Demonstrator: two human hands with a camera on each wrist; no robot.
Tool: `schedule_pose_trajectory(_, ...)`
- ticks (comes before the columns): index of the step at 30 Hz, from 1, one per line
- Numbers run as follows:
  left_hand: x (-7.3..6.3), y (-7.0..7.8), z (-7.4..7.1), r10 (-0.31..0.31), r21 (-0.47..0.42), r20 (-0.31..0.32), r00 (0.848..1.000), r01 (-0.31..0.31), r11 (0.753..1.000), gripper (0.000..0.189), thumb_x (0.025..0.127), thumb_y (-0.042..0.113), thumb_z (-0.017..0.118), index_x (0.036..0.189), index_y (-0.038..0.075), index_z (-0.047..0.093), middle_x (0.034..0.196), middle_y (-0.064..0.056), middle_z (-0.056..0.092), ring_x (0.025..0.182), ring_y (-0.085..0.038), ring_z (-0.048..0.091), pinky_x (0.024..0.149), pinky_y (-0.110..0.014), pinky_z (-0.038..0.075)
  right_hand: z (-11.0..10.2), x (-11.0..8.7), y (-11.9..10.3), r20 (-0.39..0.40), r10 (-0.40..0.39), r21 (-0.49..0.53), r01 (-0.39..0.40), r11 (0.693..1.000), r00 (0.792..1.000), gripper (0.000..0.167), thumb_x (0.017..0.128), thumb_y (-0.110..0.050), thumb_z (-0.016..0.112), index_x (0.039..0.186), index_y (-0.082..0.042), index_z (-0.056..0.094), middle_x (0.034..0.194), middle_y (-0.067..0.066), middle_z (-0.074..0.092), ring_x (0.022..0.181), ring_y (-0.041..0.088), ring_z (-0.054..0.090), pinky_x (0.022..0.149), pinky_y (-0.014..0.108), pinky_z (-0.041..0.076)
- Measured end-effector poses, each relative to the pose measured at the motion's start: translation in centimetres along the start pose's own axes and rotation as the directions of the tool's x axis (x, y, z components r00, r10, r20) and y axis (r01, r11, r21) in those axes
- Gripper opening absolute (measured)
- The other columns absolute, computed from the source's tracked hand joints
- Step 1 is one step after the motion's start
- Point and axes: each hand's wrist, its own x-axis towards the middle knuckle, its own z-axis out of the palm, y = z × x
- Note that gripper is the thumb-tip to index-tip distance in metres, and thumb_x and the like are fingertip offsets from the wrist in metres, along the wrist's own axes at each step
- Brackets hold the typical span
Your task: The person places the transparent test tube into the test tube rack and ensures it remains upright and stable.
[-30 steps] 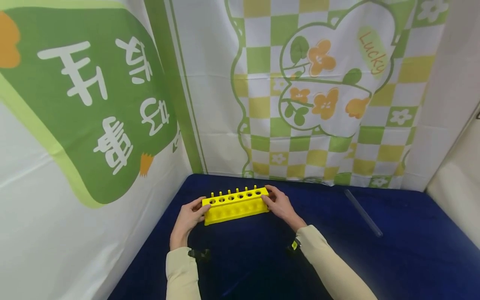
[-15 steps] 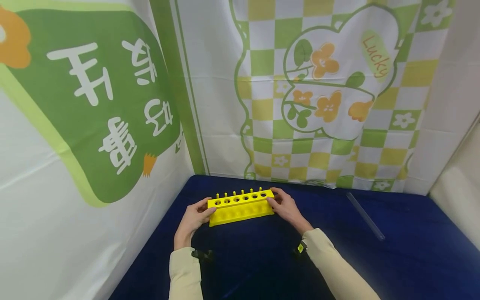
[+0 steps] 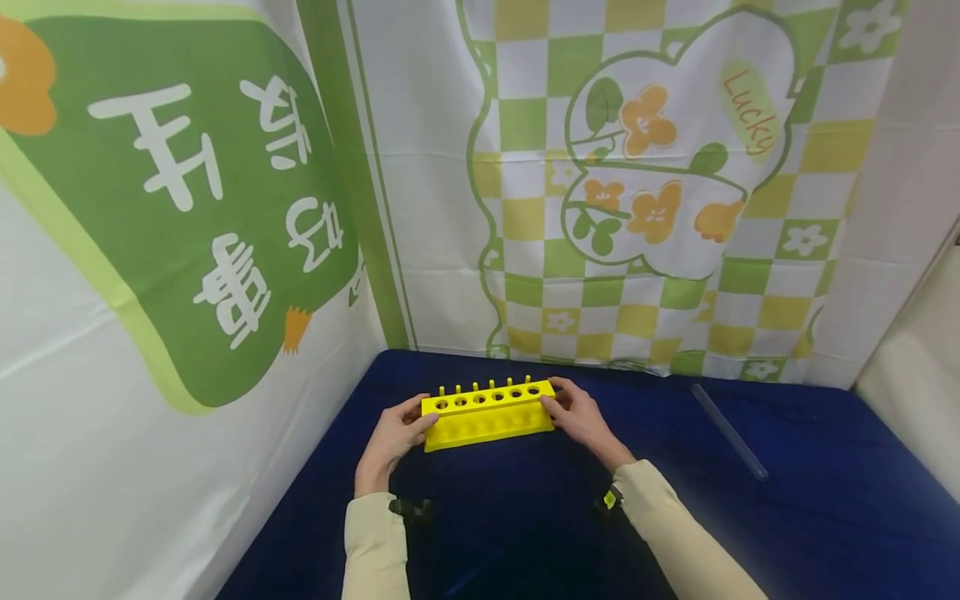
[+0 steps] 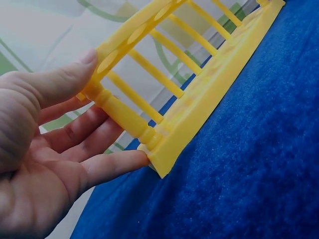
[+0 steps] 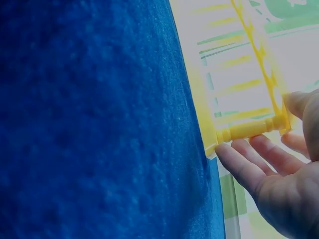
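Observation:
A yellow test tube rack [image 3: 487, 423] stands upright on the dark blue cloth, with a row of round holes on top and short pegs behind them. My left hand [image 3: 392, 435] grips its left end. In the left wrist view, the thumb [image 4: 75, 74] presses the top corner, the little finger touches the base, and other fingers lie behind the turned end post [image 4: 121, 113]. My right hand [image 3: 583, 417] holds the opposite end, thumb at the top plate. The right wrist view shows fingertips [image 5: 225, 152] along that end's post and base. No tubes sit in the rack.
A clear test tube [image 3: 729, 433] lies slantwise on the blue cloth [image 3: 795, 517], well to the right of the rack. Behind the table hangs a checked, patterned curtain [image 3: 525, 217]; a white and green printed curtain [image 3: 180, 275] borders the left side.
Both hands have shifted the rack slightly to the right along the cloth, keeping their grip on its ends. The clear tube has stayed where it lies.

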Motion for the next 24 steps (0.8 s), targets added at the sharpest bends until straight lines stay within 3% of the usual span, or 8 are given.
schedule_pose_trajectory(8, 0.1, 0.2, 0.2, -0.002, 0.025, 0.011, 1.000, 0.001, 1.000, 0.064, 0.092, 0.026, 0.070, 0.149, 0.013, 0.044, 0.131, -0.015, 0.062, 0.107, -0.026, 0.063, 0.090, -0.037, 0.057, -0.2, -0.2, -0.2, -0.007, 0.009, -0.009, -0.009, 1.000, 1.000, 0.052, 0.098, -0.033, 0.061, 0.144, -0.015, 0.047, 0.120, 0.016, 0.064, 0.099, 0.024, 0.065, 0.076, 0.033, 0.061)
schedule_pose_trajectory(24, 0.3, 0.7, 1.8, 0.048, 0.064, 0.014, 0.999, -0.049, 0.997, 0.057, 0.094, 0.023, 0.067, 0.147, 0.011, 0.046, 0.129, -0.014, 0.063, 0.102, -0.025, 0.062, 0.081, -0.029, 0.055, -1.3, -0.7, 0.5, -0.031, 0.004, -0.027, -0.004, 1.000, 1.000, 0.052, 0.098, -0.033, 0.061, 0.144, -0.013, 0.047, 0.120, 0.017, 0.063, 0.100, 0.025, 0.065, 0.076, 0.033, 0.061)
